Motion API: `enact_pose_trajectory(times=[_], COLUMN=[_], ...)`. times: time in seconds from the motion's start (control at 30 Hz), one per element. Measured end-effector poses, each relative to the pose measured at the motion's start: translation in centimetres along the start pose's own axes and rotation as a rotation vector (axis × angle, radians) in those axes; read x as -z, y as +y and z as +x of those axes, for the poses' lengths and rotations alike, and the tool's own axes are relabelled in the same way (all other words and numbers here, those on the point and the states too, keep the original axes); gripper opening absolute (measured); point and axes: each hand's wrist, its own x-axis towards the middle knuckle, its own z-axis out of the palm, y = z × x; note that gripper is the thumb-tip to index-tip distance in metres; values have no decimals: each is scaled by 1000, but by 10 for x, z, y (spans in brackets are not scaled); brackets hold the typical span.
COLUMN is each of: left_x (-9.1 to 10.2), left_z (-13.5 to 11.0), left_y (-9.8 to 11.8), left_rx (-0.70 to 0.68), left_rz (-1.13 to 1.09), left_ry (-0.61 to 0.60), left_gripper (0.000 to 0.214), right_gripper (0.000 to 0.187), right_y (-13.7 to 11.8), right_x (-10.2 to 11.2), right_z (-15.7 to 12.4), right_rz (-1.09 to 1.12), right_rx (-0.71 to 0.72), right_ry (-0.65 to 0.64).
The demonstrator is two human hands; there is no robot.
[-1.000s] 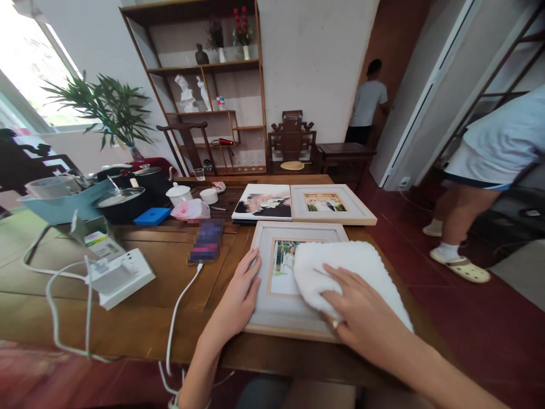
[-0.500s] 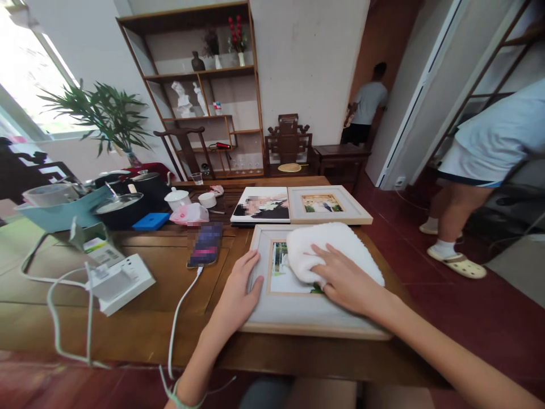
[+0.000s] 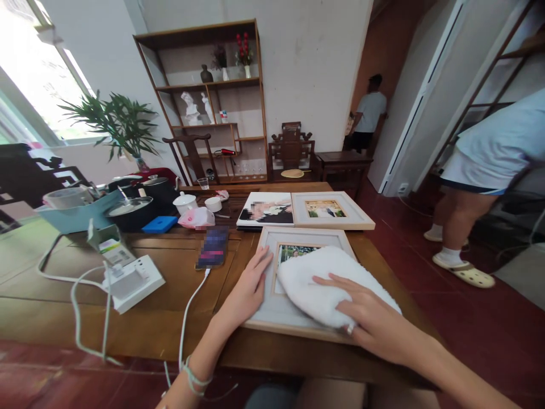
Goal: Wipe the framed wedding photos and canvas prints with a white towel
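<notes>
A picture frame (image 3: 267,309) with a pale wood edge and a wide light mat lies flat on the wooden table in front of me. Along its left border rests my left hand (image 3: 251,284), fingers stretched out and holding nothing. My right hand (image 3: 361,312) presses a fluffy white cloth (image 3: 317,278) against the glass, its fingers on top and its thumb side at the cloth's near edge. Most of the framed photo and the frame's right side are hidden under the cloth; a strip of the photo (image 3: 293,251) shows at the top.
Behind lie another framed photo (image 3: 353,215) and a photo panel (image 3: 266,209). On the left are a charging phone (image 3: 212,248), white cable (image 3: 187,309), white box (image 3: 140,284), blue box (image 3: 159,224) and pots (image 3: 130,215). One person (image 3: 489,153) bends at the right; another (image 3: 370,111) stands farther back.
My right hand has drawn the cloth down and toward me across the glass, uncovering the photo's upper strip. My left hand stays on the left border. The whole view has shifted slightly.
</notes>
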Motion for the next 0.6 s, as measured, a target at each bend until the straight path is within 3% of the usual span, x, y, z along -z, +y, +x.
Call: enact_pose_trajectory(times=[0.17, 0.23, 0.3, 0.4, 0.5, 0.6], left_x=[5, 6, 5, 2, -3, -8], left_z=[4, 4, 5, 5, 6, 6], left_y=[2, 1, 1, 3, 3, 0], left_rx=[63, 61, 51, 29, 24, 53], left_rz=[-11, -24, -34, -53, -55, -30], left_ry=[39, 57, 49, 26, 11, 4], left_gripper=[41, 42, 45, 52, 59, 60], right_gripper=[19, 18, 33, 49, 55, 54], right_y=[40, 55, 63, 66, 63, 50], right_x=[16, 20, 18, 2, -13, -14], right_z=[15, 25, 33, 42, 44, 38], right_rz=[-268, -382, -437, -430, -354, -265], right_rx=[-375, -379, -243, -95, -94, -131], right_ry=[478, 534, 439, 172, -1, -50])
